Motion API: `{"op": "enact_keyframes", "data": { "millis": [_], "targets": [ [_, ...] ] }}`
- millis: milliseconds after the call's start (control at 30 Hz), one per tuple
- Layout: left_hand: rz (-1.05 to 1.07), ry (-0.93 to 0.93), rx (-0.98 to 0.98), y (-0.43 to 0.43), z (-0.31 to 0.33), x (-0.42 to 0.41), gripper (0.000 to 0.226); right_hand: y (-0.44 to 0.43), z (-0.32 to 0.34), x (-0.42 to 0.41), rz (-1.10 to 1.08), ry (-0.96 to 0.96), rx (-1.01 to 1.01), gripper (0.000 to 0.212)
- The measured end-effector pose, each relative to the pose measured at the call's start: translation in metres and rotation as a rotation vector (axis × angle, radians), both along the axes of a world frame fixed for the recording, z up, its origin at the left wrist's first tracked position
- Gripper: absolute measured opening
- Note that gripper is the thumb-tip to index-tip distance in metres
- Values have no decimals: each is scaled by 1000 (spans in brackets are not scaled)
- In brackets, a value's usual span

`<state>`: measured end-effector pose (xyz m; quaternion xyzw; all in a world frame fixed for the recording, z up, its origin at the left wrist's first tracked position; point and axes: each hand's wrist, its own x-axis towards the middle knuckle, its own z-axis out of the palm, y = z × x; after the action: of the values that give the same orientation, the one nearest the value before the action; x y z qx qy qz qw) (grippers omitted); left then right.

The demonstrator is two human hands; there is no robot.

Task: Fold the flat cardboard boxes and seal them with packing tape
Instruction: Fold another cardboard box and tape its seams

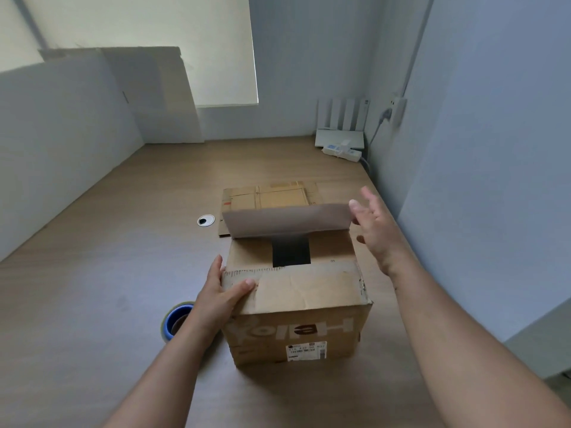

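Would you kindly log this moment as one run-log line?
left hand holds near flap down | right hand open at far flap | box unsealed | tape roll on table

Box [296, 304] on tabletop [123, 242], centre, toward near edge. Flat cardboard [278, 196] lying just behind box. Tape roll [168, 322] left of box, partly behind left forearm. Cable hole [206, 220] left of flat cardboard. Power strip [341, 152] at far right corner, router [340, 139] behind it against wall. Cardboard sheet [160, 94] leaning at far left corner. Left hand [219, 291] on box's near left top corner. Right hand [377, 230] beside right end of raised far flap [287, 219].
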<state>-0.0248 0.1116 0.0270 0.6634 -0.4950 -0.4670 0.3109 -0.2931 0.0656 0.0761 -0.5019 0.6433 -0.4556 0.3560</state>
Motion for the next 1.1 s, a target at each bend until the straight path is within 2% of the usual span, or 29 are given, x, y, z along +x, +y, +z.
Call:
{"op": "enact_keyframes", "data": {
  "millis": [133, 200, 300, 367, 467, 533, 600, 700, 833, 967, 1100],
  "targets": [
    [54, 24, 20, -2, -6, 1, 85, 12, -17, -4, 53, 284, 132, 28],
    [76, 65, 31, -5, -11, 2, 78, 22, -38, -3, 56, 296, 171, 13],
    [143, 266, 158, -13, -15, 4, 65, 33, -44, 0, 45, 243, 188, 36],
    [181, 321, 252, -20, -15, 3, 57, 39, -41, 2, 56, 259, 206, 44],
    [229, 269, 286, -25, -19, 1, 44, 58, -42, 11, 148, 276, 248, 52],
    [228, 230, 264, -26, -19, -2, 44, 65, -47, 17, 148, 283, 209, 54],
    [223, 201, 218, -30, -16, -3, 50, 58, -49, 17, 121, 286, 186, 54],
    [188, 142, 180, -37, -13, -6, 73, 36, -53, 17, 96, 295, 220, 54],
    [197, 29, 118, -41, -12, -12, 62, 31, -63, 18, 58, 256, 219, 57],
    [196, 114, 130, -35, -10, -22, 56, 44, -61, 5, -9, 274, 167, 58],
    [104, 168, 127, -21, -13, -56, 45, 57, -59, -19, -113, 305, 159, 56]
  ]
}}
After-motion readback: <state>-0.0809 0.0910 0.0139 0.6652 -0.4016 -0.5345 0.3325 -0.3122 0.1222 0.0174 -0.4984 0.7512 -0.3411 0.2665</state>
